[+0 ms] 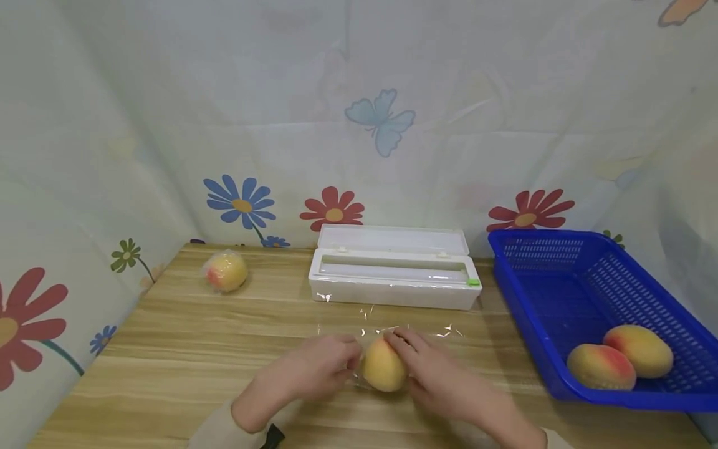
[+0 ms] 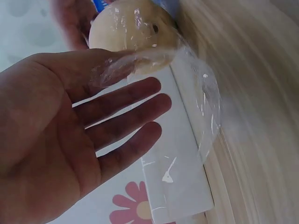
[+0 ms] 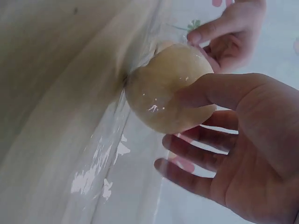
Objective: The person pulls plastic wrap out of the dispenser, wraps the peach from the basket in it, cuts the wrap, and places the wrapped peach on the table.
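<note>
A yellow peach (image 1: pixel 384 366) sits on a sheet of clear cling film at the near middle of the table. My right hand (image 1: pixel 440 377) grips it from the right, thumb on the near side and fingers behind, as the right wrist view shows. My left hand (image 1: pixel 316 368) is at the peach's left side and pinches the edge of the cling film (image 2: pixel 210 98) between thumb and index finger. Its other three fingers stretch out loosely. In the left wrist view the film hangs in a loose fold beside the peach.
Behind the hands stands a white cling film box (image 1: pixel 392 293) with its lid raised and a roll inside. A film-wrapped peach (image 1: pixel 227 272) lies at the back left. On the right, a blue plastic basket (image 1: pixel 524 324) holds two peaches (image 1: pixel 603 366). A flowered curtain (image 1: pixel 269 112) hangs behind.
</note>
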Motion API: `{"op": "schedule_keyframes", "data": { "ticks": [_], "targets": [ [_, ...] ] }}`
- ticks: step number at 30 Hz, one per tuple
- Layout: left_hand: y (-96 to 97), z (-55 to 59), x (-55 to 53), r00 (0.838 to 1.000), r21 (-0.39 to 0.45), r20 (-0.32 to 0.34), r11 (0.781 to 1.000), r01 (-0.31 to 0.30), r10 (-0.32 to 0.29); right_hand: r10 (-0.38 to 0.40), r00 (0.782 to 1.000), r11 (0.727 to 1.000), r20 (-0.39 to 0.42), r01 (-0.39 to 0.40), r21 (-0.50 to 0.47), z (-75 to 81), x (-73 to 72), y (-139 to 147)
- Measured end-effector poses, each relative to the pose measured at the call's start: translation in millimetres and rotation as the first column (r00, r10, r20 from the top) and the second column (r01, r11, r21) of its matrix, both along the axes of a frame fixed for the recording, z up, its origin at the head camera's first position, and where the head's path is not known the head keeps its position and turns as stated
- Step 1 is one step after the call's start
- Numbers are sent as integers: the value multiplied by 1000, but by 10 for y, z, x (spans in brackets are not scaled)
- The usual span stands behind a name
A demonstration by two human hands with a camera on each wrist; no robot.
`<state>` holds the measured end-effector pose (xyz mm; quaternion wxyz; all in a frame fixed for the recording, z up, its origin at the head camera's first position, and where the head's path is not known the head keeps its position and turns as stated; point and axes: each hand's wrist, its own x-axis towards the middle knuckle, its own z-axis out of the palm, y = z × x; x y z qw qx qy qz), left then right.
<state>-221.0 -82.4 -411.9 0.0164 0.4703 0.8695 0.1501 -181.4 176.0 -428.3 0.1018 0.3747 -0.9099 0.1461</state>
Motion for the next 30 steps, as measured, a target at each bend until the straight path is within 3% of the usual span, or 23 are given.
{"op": "schedule_keyframes", "data": {
  "ticks": [8,18,21,24,27,30],
  "targets": [
    [-78,12,-112,992,-11,123,1000,-19,21,45,994,998,95,-40,-54,27,-132,80],
    [-107,132,-220,985,34,163,998,55,-60,46,979,996,197,-30,-81,61,-246,164],
    [-86,141,-238,993,18,84,997,78,-79,67,975,994,213,-45,-104,73,-277,173],
    [-25,115,-247,992,-9,-69,994,109,-109,92,970,991,225,-67,-118,94,-301,183],
    [41,77,-260,964,-18,-222,990,143,-143,103,961,990,257,-74,-119,115,-337,191],
    [78,44,-271,932,-19,-318,984,177,-173,121,953,988,277,-88,-127,129,-372,200]
  ]
}}
